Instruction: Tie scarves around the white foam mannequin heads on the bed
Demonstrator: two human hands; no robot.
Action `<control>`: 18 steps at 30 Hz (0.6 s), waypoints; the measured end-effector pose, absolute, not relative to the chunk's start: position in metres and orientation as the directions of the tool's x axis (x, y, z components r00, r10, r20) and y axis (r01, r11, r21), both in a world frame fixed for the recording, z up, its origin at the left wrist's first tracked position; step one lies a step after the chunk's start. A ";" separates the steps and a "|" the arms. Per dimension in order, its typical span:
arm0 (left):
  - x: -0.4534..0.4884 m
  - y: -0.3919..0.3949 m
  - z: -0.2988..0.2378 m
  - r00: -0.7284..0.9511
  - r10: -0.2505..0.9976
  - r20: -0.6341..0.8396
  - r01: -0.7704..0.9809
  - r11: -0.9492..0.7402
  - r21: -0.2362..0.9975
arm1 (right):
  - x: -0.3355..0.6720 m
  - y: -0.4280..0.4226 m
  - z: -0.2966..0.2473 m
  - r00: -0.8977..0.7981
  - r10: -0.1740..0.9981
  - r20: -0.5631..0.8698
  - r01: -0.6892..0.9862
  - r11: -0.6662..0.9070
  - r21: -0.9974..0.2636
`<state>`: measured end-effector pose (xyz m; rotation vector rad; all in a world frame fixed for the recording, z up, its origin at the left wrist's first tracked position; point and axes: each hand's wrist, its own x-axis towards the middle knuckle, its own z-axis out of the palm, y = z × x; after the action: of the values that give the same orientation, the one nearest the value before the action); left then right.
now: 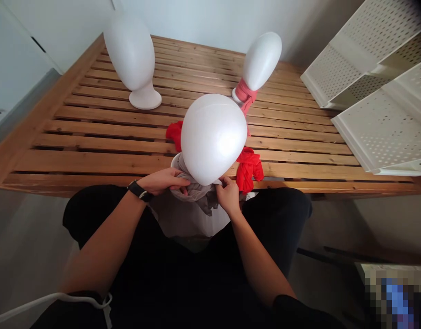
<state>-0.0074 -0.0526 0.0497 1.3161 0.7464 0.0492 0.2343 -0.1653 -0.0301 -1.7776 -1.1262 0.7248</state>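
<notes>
Both hands, left (164,179) and right (228,194), pinched shut on grey cloth (196,195), probably wrapping neck of centre-frame foam head (213,137); worktop (93,137) edge steadies base.

home room: slatted wooden table (93,132), white shelving (378,91)

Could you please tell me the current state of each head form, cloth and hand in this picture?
Near head form: upright at table edge, grey cloth at neck.
Grey cloth: bunched, held by both hands.
Left hand: gripping cloth.
Right hand: pinching cloth.
Red cloth: crumpled on table.
Far right head form: tilted, pink cloth tied on.
Far left head form: bare.
</notes>
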 end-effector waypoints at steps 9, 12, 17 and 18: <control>-0.028 -0.055 0.060 0.598 0.693 -0.403 0.639 -0.110 0.761 | 0.231 -0.163 -0.033 0.370 0.928 -0.044 0.393 -0.199 -0.898; -0.033 -0.054 0.059 0.528 0.753 -0.392 0.666 -0.081 0.742 | 0.230 -0.162 -0.034 0.358 0.933 -0.049 0.397 -0.199 -0.896; -0.040 -0.057 0.056 0.218 0.956 -0.197 0.943 -0.154 0.294 | 0.227 -0.159 -0.035 0.348 0.936 -0.058 0.413 -0.208 -0.887; -0.043 -0.058 0.055 0.179 0.972 -0.153 0.967 -0.145 0.210 | 0.225 -0.159 -0.035 0.346 0.936 -0.063 0.423 -0.216 -0.880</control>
<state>-0.0429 -0.0580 0.0549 2.1973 1.8605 0.0273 0.2252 -0.1587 -0.0346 -1.7977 -1.2020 0.7969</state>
